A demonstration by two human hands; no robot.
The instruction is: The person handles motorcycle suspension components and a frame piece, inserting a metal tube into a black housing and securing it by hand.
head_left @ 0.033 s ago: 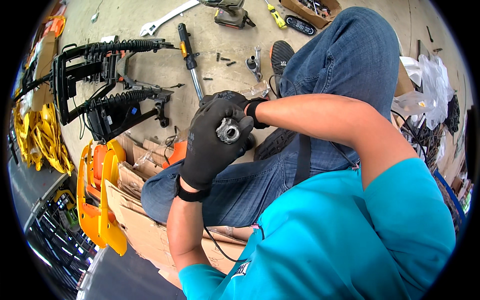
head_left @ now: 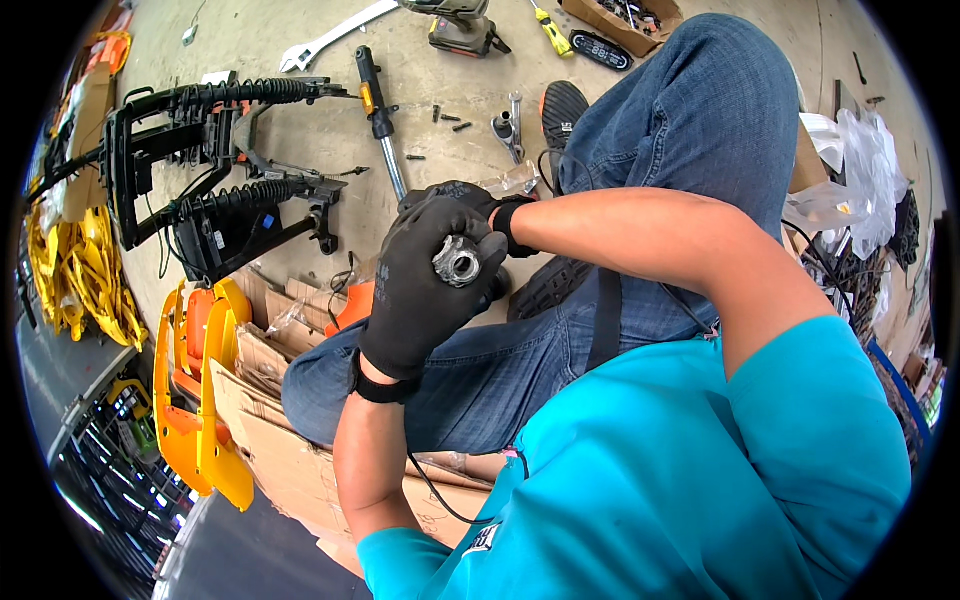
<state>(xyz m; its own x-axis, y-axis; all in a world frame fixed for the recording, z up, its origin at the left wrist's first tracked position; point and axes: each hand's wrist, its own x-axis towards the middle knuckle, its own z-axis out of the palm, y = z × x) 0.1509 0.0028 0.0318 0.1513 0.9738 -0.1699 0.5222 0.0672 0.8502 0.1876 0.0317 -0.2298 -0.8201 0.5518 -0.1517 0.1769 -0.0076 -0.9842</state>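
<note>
My left hand (head_left: 415, 285), in a black glove, is wrapped around a grease-smeared metal tube (head_left: 458, 262). Its round hollow end points up between thumb and fingers, and the rest of the part is hidden by the glove. Just beyond it, my right hand (head_left: 452, 192), gloved in black too, is curled closed against the left. What it grips is covered. A strut with a black and orange top and a shiny rod (head_left: 390, 150) runs across the floor toward my hands; whether it touches them I cannot tell.
A black frame with coil springs (head_left: 220, 170) lies at the left, above orange-yellow plastic panels (head_left: 205, 400) and cardboard (head_left: 270, 430). Farther off are an adjustable wrench (head_left: 335, 38), a power tool (head_left: 465, 30), several bolts (head_left: 447, 118), a ratchet (head_left: 507, 130) and a yellow screwdriver (head_left: 552, 33).
</note>
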